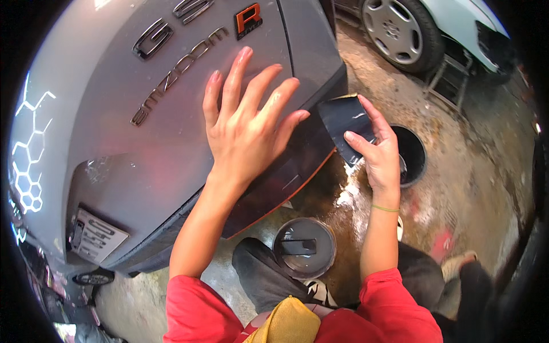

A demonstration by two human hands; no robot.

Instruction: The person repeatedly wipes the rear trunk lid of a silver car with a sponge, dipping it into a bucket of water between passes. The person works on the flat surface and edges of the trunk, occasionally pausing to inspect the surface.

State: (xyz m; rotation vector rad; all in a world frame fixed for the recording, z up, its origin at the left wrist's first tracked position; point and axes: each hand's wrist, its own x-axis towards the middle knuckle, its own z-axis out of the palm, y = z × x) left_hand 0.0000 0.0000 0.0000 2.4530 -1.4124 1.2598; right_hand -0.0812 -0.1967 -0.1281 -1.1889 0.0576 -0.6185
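My left hand (245, 123) is spread wide, palm down, over the grey rear panel of a car (166, 160). Its fingertips look wet and reach toward the raised metal lettering (180, 71). Whether the palm touches the paint I cannot tell. In my right hand (378, 150) is a thin, dark, wet sheet that looks like sandpaper (343, 117), pinched between thumb and fingers. It is held out beside the car's rear bumper (269, 188), with a yellowish edge along its top. Part of the sheet is hidden by my thumb.
A round bucket (333, 240) of cloudy water, with a dark rectangular block (300, 247) in it, stands between my legs. Behind my right hand is a black bucket (422, 154). A white car's wheel (394, 28) and a small metal stand (449, 83) are at the far right.
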